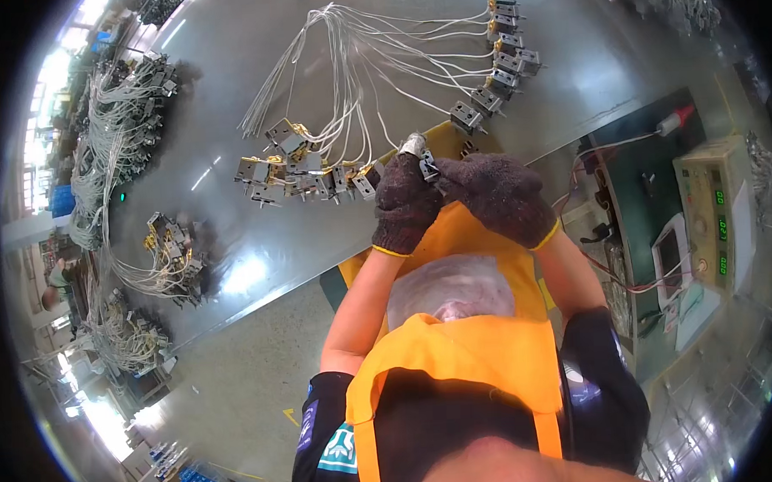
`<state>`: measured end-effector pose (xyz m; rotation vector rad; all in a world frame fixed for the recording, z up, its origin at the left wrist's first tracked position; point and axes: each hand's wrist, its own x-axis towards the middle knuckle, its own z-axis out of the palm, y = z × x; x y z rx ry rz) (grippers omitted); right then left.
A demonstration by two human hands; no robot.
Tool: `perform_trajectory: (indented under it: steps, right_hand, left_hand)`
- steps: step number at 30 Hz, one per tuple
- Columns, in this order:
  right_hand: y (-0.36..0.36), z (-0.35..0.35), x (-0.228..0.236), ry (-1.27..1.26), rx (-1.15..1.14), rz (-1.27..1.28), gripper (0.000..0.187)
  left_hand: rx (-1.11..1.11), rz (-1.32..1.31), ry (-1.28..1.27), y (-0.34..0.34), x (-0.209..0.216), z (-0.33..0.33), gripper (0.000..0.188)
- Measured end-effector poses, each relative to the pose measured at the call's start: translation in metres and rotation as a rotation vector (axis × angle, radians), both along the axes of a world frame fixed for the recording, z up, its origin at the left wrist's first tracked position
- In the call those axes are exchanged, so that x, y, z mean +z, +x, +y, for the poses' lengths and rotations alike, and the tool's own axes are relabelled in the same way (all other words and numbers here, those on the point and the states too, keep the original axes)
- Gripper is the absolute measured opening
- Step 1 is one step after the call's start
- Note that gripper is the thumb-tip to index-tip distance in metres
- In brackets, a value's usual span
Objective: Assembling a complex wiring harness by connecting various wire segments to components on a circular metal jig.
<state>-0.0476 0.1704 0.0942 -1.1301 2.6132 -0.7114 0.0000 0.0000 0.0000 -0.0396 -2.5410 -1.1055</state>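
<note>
Both my hands wear dark knitted gloves with yellow cuffs and meet at the table's near edge, in front of my orange apron (458, 349). Between them is a small metal-framed electrical part (428, 165), partly covered by fingers. My left hand (406, 198) is closed round it; a whitish wrap or cover shows on one fingertip. My right hand (496, 193) pinches at the part's right side. Just left of my hands lies a cluster of similar metal parts (307, 165) with white wires. A row of more such parts (505, 58) runs up the right, their wires gathering at the top.
The grey metal table (219, 85) carries another small wired bunch (175, 248) at its left and a large heap of wired parts (119, 148) beyond. On the right stand a bench instrument with green digits (712, 213), red leads, and a red-and-white connector (675, 120).
</note>
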Motion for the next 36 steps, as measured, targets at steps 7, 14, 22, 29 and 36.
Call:
perform_trajectory:
  steps: [7,14,22,29,36]
  right_hand:
    - [0.007,-0.006,-0.003,0.064,0.021,0.121,0.021]
    - [0.012,-0.02,-0.006,0.003,-0.031,0.44,0.012]
    - [0.007,-0.007,-0.024,0.089,0.028,0.271,0.023]
    - [0.027,-0.014,-0.011,-0.615,0.094,-0.648,0.042]
    - [0.013,-0.03,-0.032,-0.672,-0.285,-1.039,0.049]
  left_hand:
    - [-0.017,-0.063,0.227,0.001,-0.001,0.002,0.06]
    - [-0.018,0.026,0.124,-0.007,0.009,0.002,0.049]
    - [-0.015,0.156,-0.004,-0.006,0.023,0.008,0.051]
    - [-0.036,0.109,-0.315,0.01,0.132,-0.102,0.084]
    - [-0.172,-0.678,0.212,-0.052,0.115,-0.215,0.076]
